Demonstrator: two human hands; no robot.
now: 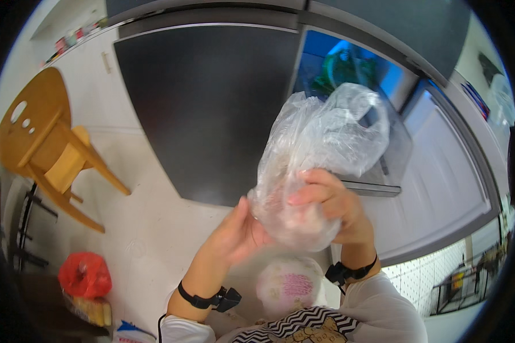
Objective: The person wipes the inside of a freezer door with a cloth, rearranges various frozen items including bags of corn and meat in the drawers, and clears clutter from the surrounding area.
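Note:
A clear plastic bag (292,171) with pale pinkish contents hangs before me, its loose handles spread towards the upper right. My right hand (334,206) grips its lower right part, fingers curled over the front. Against the bag's lower left side rests my left hand (244,236), with the thumb up; part of its fingers is hidden behind the bag. Behind the bag, a refrigerator compartment stands open, with a transparent drawer (395,145) pulled out. Green leafy vegetables (347,68) lie inside, under bluish light.
The open refrigerator door (446,171) spans the right side. A closed dark door (206,107) is beside the compartment. At left stands a wooden chair (56,141); a red plastic bag (85,274) sits at lower left. A wire rack (463,291) is at lower right.

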